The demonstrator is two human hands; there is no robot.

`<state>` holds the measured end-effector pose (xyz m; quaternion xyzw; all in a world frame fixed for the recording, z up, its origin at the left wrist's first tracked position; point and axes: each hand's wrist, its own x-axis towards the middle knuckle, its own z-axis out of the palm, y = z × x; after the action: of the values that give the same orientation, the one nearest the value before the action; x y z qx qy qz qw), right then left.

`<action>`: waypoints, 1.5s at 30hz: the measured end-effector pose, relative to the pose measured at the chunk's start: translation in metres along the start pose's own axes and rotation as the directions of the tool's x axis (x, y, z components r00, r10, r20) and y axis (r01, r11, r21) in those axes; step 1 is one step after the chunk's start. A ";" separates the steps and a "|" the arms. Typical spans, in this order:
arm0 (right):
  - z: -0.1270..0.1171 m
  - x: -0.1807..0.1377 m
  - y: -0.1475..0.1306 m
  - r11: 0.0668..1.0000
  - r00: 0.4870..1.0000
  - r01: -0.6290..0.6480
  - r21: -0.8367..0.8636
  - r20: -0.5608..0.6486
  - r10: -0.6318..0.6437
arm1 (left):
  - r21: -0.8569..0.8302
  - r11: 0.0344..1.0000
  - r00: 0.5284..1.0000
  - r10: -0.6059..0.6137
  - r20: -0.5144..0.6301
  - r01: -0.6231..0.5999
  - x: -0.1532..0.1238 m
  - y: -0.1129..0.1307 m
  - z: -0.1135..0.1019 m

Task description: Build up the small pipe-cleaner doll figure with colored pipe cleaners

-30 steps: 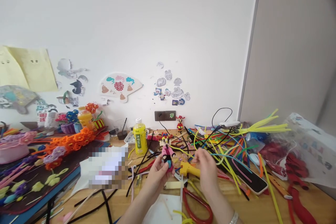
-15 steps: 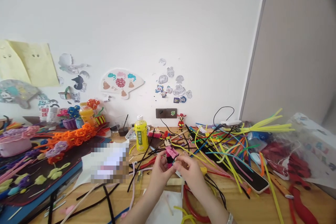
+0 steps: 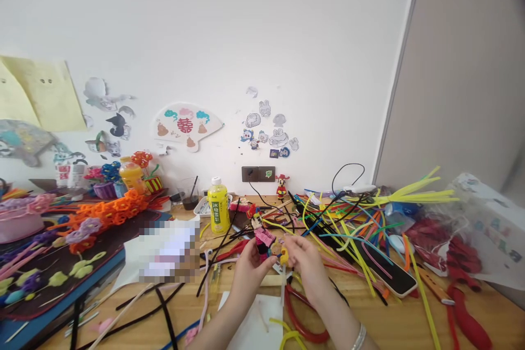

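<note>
My left hand (image 3: 253,268) is closed around the lower part of a small pipe-cleaner doll (image 3: 264,238) with a pink top, dark lower body and red-and-yellow headpiece. In my right hand (image 3: 302,256) is a small yellow glue gun (image 3: 284,256), partly hidden by the fingers. Its dark blue tip points left at the doll's lower side, close to my left fingertips; whether it touches cannot be made out. Below both hands lies a white sheet (image 3: 256,322). Red-handled pliers (image 3: 301,320) rest beside the sheet, partly under my right forearm.
A yellow drink bottle (image 3: 219,208) stands behind my left hand. Another doll in red (image 3: 281,188) stands by the wall. Loose pipe cleaners (image 3: 369,262) and a phone (image 3: 396,279) lie to the right. Orange pipe-cleaner flowers (image 3: 110,213) cover the dark mat (image 3: 74,262) at left.
My right hand has moved slightly away from my left and taken hold of the yellow glue gun, bringing it left to the doll. My left hand keeps the doll, now a bit further left.
</note>
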<state>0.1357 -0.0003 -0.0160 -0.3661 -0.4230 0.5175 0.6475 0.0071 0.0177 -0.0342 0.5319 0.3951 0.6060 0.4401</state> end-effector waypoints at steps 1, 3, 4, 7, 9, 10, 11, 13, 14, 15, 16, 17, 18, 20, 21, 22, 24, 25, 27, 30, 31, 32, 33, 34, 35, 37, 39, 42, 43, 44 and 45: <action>-0.005 0.003 -0.004 0.996 1.000 0.017 0.092 -0.026 -0.014 | -0.002 1.000 1.000 -0.007 -0.006 0.007 0.000 0.001 0.000; -0.019 0.009 -0.013 0.964 0.996 0.068 0.256 -0.076 -0.050 | -0.027 1.000 1.000 -0.017 -0.024 0.016 0.000 0.006 0.000; -0.027 0.013 -0.017 0.943 0.992 0.093 0.319 -0.112 -0.060 | -0.041 0.999 0.999 -0.022 -0.028 0.021 -0.001 0.008 0.000; -0.052 0.024 -0.029 0.873 0.960 0.197 0.447 -0.267 -0.081 | -0.070 0.997 0.999 -0.043 -0.023 0.042 -0.003 0.012 0.000; -0.066 0.029 -0.034 0.844 0.936 0.259 0.469 -0.339 -0.098 | -0.076 0.995 0.998 -0.062 -0.005 0.061 -0.004 0.012 0.000; -0.071 0.031 -0.035 0.838 0.925 0.283 0.466 -0.364 -0.109 | -0.074 0.994 0.997 -0.078 0.008 0.078 -0.004 0.012 -0.001; -0.075 0.032 -0.036 0.839 0.916 0.302 0.453 -0.381 -0.124 | -0.071 0.993 0.995 -0.095 0.016 0.096 -0.005 0.012 -0.001; -0.075 0.032 -0.037 0.858 0.910 0.321 0.401 -0.383 -0.161 | -0.071 0.990 0.993 -0.117 0.020 0.118 -0.006 0.013 -0.002; -0.073 0.031 -0.036 0.876 0.911 0.323 0.357 -0.368 -0.186 | -0.078 0.990 0.993 -0.120 0.016 0.121 -0.006 0.014 -0.002; -0.068 0.030 -0.034 0.900 0.915 0.320 0.297 -0.344 -0.212 | -0.089 0.989 0.993 -0.121 0.012 0.121 -0.007 0.015 -0.001; -0.062 0.028 -0.032 0.923 0.921 0.313 0.224 -0.310 -0.237 | -0.100 0.988 0.993 -0.121 0.010 0.122 -0.007 0.015 -0.001; -0.055 0.026 -0.028 0.943 0.926 0.304 0.132 -0.272 -0.261 | -0.111 0.986 0.993 -0.121 0.014 0.122 -0.007 0.016 -0.001; -0.046 0.023 -0.024 0.959 0.936 0.281 0.028 -0.227 -0.268 | -0.118 0.986 0.993 -0.118 0.025 0.120 -0.007 0.016 -0.001; -0.029 0.016 -0.013 0.962 0.966 0.247 -0.116 -0.043 -0.254 | -0.120 0.987 0.994 -0.096 0.056 0.103 -0.008 0.015 -0.001; -0.021 0.012 -0.008 0.956 0.969 0.247 -0.158 0.072 -0.238 | -0.113 0.990 0.994 -0.081 0.074 0.089 -0.008 0.014 -0.001; -0.014 0.008 -0.003 0.950 0.963 0.239 -0.199 0.174 -0.206 | -0.104 0.991 0.994 -0.069 0.091 0.078 -0.007 0.013 -0.002; -0.003 0.000 0.005 0.920 0.937 0.272 -0.283 0.294 -0.187 | -0.083 0.994 0.992 -0.062 0.109 0.071 -0.007 0.010 -0.003; 0.001 -0.004 0.007 0.892 0.933 0.298 -0.340 0.300 -0.197 | -0.071 0.995 0.992 -0.064 0.111 0.073 -0.008 0.008 -0.003; 0.006 -0.010 0.008 0.810 0.931 0.348 -0.472 0.275 -0.240 | -0.049 0.996 0.992 -0.065 0.111 0.071 -0.008 0.005 -0.003; 0.008 -0.015 0.006 0.624 0.909 0.414 -0.662 0.260 -0.327 | -0.026 0.999 0.988 -0.041 0.152 0.046 -0.010 0.002 -0.002; 0.008 -0.016 0.005 0.556 0.891 0.443 -0.703 0.277 -0.360 | -0.029 0.999 0.983 -0.036 0.179 0.041 -0.011 0.002 -0.001; 0.007 -0.016 0.004 0.489 0.866 0.480 -0.729 0.305 -0.396 | -0.035 0.998 0.978 -0.036 0.206 0.044 -0.012 0.003 0.000; 0.007 -0.017 0.004 0.426 0.835 0.521 -0.740 0.339 -0.432 | -0.041 0.998 0.973 -0.040 0.226 0.051 -0.013 0.004 0.001; 0.007 -0.017 0.004 0.371 0.802 0.560 -0.741 0.372 -0.468 | -0.047 0.997 0.971 -0.047 0.235 0.059 -0.014 0.006 0.002; 0.007 -0.018 0.004 0.324 0.771 0.592 -0.738 0.401 -0.494 | -0.050 0.997 0.971 -0.053 0.232 0.067 -0.015 0.009 0.003; 0.007 -0.019 0.004 0.256 0.732 0.625 -0.737 0.440 -0.521 | -0.051 0.996 0.977 -0.065 0.203 0.077 -0.017 0.014 0.005; 0.008 -0.021 0.003 0.223 0.719 0.634 -0.740 0.458 -0.523 | -0.057 0.994 0.981 -0.086 0.172 0.098 -0.019 0.018 0.006; 0.007 -0.023 -0.002 0.237 0.712 0.651 -0.721 0.472 -0.521 | -0.105 0.978 0.974 -0.163 0.158 0.180 -0.019 0.018 0.004; 0.005 -0.022 -0.004 0.271 0.718 0.650 -0.710 0.456 -0.526 | -0.125 0.970 0.968 -0.189 0.165 0.210 -0.019 0.017 0.003; 0.003 -0.021 -0.006 0.321 0.732 0.637 -0.701 0.419 -0.537 | -0.145 0.961 0.962 -0.211 0.174 0.237 -0.018 0.016 0.002; -0.001 -0.019 -0.009 0.385 0.756 0.609 -0.694 0.359 -0.548 | -0.159 0.954 0.956 -0.225 0.186 0.255 -0.016 0.014 0.000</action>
<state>0.1378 -0.0212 -0.0110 -0.4188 -0.7255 0.0352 0.5450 0.0064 -0.0021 -0.0257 0.4862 0.3621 0.5348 0.5886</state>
